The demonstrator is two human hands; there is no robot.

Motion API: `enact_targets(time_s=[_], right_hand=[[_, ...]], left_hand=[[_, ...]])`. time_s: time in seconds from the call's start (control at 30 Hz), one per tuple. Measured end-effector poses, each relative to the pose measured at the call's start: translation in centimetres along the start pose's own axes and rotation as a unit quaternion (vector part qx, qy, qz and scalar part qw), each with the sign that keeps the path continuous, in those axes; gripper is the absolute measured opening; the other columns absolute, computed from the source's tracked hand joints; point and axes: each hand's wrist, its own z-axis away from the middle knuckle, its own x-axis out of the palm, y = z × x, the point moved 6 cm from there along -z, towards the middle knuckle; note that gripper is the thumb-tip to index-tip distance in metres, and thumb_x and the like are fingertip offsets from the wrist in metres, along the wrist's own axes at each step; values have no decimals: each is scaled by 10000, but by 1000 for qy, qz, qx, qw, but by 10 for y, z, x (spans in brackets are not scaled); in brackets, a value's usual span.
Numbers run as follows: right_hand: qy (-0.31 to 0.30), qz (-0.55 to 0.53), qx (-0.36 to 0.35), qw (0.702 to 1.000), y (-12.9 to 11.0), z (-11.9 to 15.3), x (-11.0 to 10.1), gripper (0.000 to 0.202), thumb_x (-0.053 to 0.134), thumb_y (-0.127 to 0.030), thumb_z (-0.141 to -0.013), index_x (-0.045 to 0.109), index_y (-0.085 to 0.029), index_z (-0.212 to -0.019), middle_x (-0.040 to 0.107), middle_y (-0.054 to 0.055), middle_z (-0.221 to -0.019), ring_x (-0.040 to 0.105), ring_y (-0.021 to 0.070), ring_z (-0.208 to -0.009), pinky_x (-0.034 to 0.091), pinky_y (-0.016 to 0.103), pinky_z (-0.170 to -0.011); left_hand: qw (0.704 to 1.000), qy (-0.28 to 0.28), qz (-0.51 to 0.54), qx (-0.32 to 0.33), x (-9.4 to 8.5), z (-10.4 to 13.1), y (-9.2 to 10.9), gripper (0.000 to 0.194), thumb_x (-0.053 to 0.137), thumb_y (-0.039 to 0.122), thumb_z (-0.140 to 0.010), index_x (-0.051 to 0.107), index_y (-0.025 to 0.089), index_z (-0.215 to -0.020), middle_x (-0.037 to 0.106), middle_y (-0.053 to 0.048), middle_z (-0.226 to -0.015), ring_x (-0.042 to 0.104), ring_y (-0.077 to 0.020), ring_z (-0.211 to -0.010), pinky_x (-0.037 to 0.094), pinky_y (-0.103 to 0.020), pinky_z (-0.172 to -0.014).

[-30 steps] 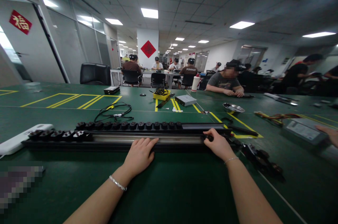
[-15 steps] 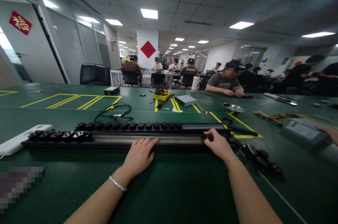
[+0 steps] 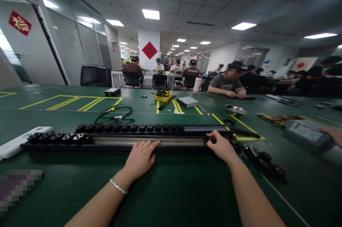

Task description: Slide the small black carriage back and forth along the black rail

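A person's left hand [image 3: 140,157] lies flat and open on a long black socket rail [image 3: 120,139] spanning the green table [image 3: 171,191], while the right hand [image 3: 220,145] pinches a sliding socket near its end, where fingers could get nipped.

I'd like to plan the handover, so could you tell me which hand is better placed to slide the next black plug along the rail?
Probably the right hand: it touches the rail's end beside the loose plugs.
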Motion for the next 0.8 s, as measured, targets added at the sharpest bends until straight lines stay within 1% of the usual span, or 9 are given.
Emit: enact_targets(time_s=[0.13,0.27,0.4,0.63,0.7,0.8], right_hand=[[-4,0,-3,1000,1,0,1,186,522,-251,-707,547,-251,-891,660,20,-1061,624,212,-890,434,291,-736],[0,6,1,1000,1,0,1,200,511,-244,-709,543,-254,-906,671,19,-1016,633,190,-846,435,266,-704],[1,9,8,1000,2,0,1,222,500,-243,-717,546,-249,-934,664,27,-1032,632,193,-851,435,271,-712],[4,-1,6,1000,6,-1,1,218,509,-238,-710,551,-252,-923,661,24,-1050,633,196,-841,438,284,-726],[5,-3,4,1000,6,-1,1,212,508,-238,-712,550,-255,-919,660,21,-1057,631,199,-852,439,289,-734],[11,-9,-4,1000,6,-1,0,201,514,-237,-711,554,-255,-907,663,19,-1048,629,202,-869,439,291,-743]], left_hand=[[1000,3,-2,2,-1,0,1,515,451,261,-808,396,290,-1320,583,-41,-1077,488,-205,-996,327,-352,-862],[1000,6,-3,2,-1,1,0,523,458,260,-804,393,293,-1322,581,-38,-1090,483,-206,-1002,322,-353,-868],[1000,5,-2,2,-1,1,0,521,455,260,-808,390,290,-1324,582,-38,-1086,481,-204,-999,324,-350,-863],[1000,-2,-3,2,-2,0,0,516,451,267,-815,390,284,-1326,588,-44,-1096,495,-202,-1014,333,-351,-881],[1000,2,0,6,-1,1,0,524,455,266,-813,381,283,-1332,584,-43,-1126,497,-202,-1033,336,-354,-895],[1000,12,2,12,1,2,-1,560,476,252,-796,362,286,-1343,540,-42,-1243,469,-205,-1124,330,-361,-936]])
